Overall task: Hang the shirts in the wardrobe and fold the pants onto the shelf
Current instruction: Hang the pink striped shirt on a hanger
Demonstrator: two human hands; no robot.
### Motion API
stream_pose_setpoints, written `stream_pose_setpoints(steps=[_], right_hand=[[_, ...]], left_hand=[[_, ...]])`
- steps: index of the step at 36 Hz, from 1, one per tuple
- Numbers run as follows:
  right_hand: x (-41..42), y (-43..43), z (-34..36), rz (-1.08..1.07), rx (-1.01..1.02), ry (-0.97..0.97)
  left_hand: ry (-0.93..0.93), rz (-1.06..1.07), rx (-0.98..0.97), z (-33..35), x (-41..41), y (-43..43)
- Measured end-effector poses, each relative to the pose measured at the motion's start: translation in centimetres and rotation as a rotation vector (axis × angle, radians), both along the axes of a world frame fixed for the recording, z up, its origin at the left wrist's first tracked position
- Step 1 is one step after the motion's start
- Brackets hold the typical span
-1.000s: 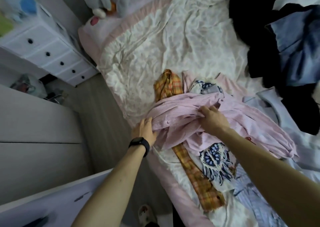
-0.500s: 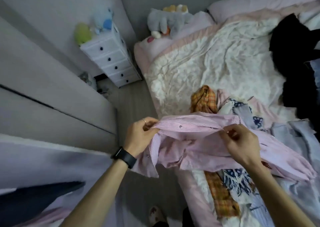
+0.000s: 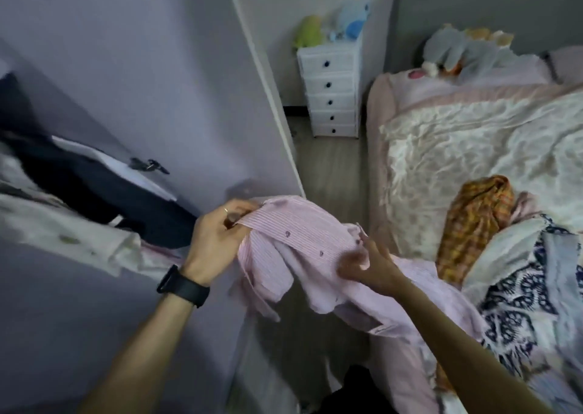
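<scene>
Pink striped button-up shirt stretched between both hands, at the open wardrobe.

We see it held up beside the white wardrobe panel, its lower part trailing toward the pink-edged quilted bed. The left hand clenches the collar edge and the right hand pinches the cloth further along. We judge this keeps the neckline spread for a hanger, which is not in sight.
</scene>
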State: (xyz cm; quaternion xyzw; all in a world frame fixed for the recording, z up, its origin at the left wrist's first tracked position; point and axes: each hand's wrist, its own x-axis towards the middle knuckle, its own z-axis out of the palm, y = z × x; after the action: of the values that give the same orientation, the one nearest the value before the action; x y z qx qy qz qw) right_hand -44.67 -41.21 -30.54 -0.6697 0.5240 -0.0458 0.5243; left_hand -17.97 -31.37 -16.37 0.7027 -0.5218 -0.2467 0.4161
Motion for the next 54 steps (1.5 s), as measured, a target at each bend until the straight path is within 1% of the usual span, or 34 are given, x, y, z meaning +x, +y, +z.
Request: stream_pose_setpoints(steps=[2,3,5,6,8,10,12,14,15,16,17,18,19,22,23,25,27,30,32,34,36,38,40,43,45,48,51,54], right_hand=[[2.7,1.7,-0.6,0.061,0.181,-0.030],[4.2,2.6,-0.9,0.100,0.213,0.017],[7.3,4.2,-1.4,0.162,0.130,0.131],[9.2,5.2,-1.6,0.186,0.072,0.141],[12.1,6.7,-1.4,0.202,-0.024,0.100],[14.3,7.7,-0.5,0.183,-0.213,0.089],[15.9,8.3,0.9,0.157,-0.339,0.052],[17.5,8.8,2.4,0.202,-0.428,0.042],[18.3,9.1,3.2,0.229,-0.457,0.033],[19.2,9.4,3.9,0.253,-0.477,0.010],[20.2,9.8,4.8,0.280,-0.490,-0.020],[21.3,10.1,5.7,0.307,-0.503,-0.047],[22.3,10.5,6.5,0.333,-0.513,-0.062],[25.3,11.7,9.0,0.440,-0.555,-0.096],[26.0,12.1,9.7,0.477,-0.556,-0.113],[27.4,12.8,11.3,0.525,-0.547,-0.157],[28.2,12.5,12.4,0.524,-0.560,-0.202],[29.0,11.1,13.5,0.535,-0.621,-0.302],[29.2,10.2,13.5,0.578,-0.635,-0.373],[29.5,9.5,13.1,0.643,-0.646,-0.390],[29.8,8.3,12.3,0.755,-0.602,-0.317],[29.8,7.2,11.0,0.881,-0.538,-0.182],[29.7,6.4,9.5,0.945,-0.511,-0.072],[30.1,5.6,7.6,0.982,-0.451,-0.085],[31.1,5.4,6.9,1.048,-0.400,-0.095],[32.8,6.4,5.8,1.137,-0.375,-0.129],[34.5,7.7,5.2,1.102,-0.441,-0.220],[35.9,8.6,6.3,1.039,-0.453,-0.345]], left_hand=[[0.027,0.034,-0.048,0.8,1.7,1.5],[0.020,0.041,-0.068,1.2,2.5,2.4],[0.009,0.058,-0.081,1.4,4.0,4.1],[0.001,0.079,-0.082,1.4,5.3,5.5],[-0.029,0.145,-0.062,0.8,8.1,8.2],[-0.142,0.272,0.001,-0.3,11.6,11.4],[-0.283,0.412,0.150,-1.8,15.2,14.6],[-0.421,0.444,0.443,-3.4,18.1,17.7],[-0.455,0.416,0.606,-4.3,18.9,18.9],[-0.448,0.384,0.726,-4.9,19.4,19.9],[-0.401,0.355,0.783,-5.2,19.5,20.7],[-0.347,0.320,0.788,-5.3,19.4,21.1],[-0.317,0.272,0.741,-5.4,19.1,20.9],[-0.323,0.168,0.491,-4.6,16.9,18.6],[-0.337,0.135,0.431,-4.1,16.0,17.5],[-0.436,0.089,0.373,-3.4,15.0,16.0],[-0.506,0.106,0.341,-2.5,15.0,15.1],[-0.491,0.195,0.250,-1.1,15.8,15.2],[-0.476,0.232,0.226,-0.4,16.0,15.4],[-0.457,0.265,0.201,0.2,16.2,15.7],[-0.398,0.316,0.164,0.8,16.8,15.9],[-0.305,0.386,0.122,1.4,17.6,16.5],[-0.155,0.462,0.074,2.0,18.2,17.3],[0.094,0.574,-0.023,2.8,18.4,18.6],[0.168,0.647,-0.038,3.1,18.2,19.4],[0.171,0.720,0.028,3.1,17.4,20.7],[0.140,0.819,0.142,3.2,16.5,22.8],[0.114,0.993,0.236,2.8,15.5,26.4]])
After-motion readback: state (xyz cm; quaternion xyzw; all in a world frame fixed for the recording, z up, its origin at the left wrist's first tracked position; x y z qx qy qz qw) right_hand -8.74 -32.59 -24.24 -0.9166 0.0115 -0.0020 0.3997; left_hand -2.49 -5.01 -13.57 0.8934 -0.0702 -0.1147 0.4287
